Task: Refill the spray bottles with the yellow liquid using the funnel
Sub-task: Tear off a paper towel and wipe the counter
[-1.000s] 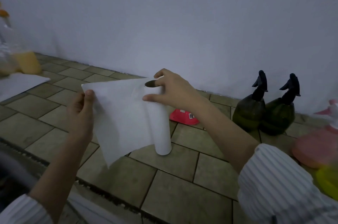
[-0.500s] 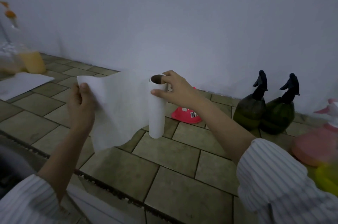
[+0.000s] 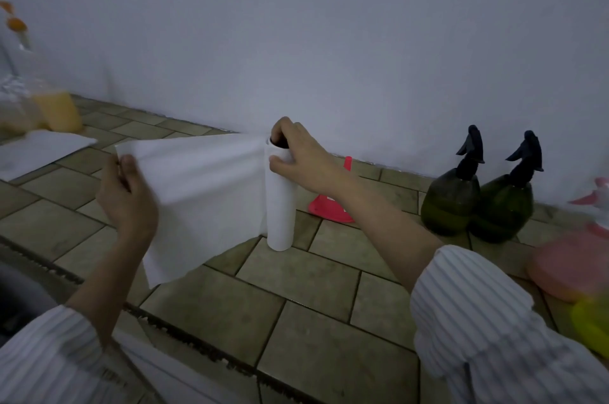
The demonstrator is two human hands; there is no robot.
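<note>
My right hand [image 3: 301,159] grips the top of a white paper towel roll [image 3: 280,205], held upright above the tiled counter. My left hand [image 3: 127,196] pinches the free sheet [image 3: 204,192], pulled out taut to the left. A red funnel [image 3: 333,202] lies mouth down behind the roll. Two dark green spray bottles [image 3: 449,202] [image 3: 502,205] with black triggers stand by the wall at right. A clear container of yellow liquid [image 3: 57,110] sits at the far left.
A white sheet [image 3: 36,149] lies flat on the tiled counter [image 3: 296,298] near the yellow liquid. A pink spray bottle [image 3: 566,265] and a yellow object [image 3: 593,324] are at the right edge. The white wall runs along the back. The counter's front edge is at lower left.
The roll has been lifted off the counter and moved right, and the sheet is now stretched out wider between my two hands.
</note>
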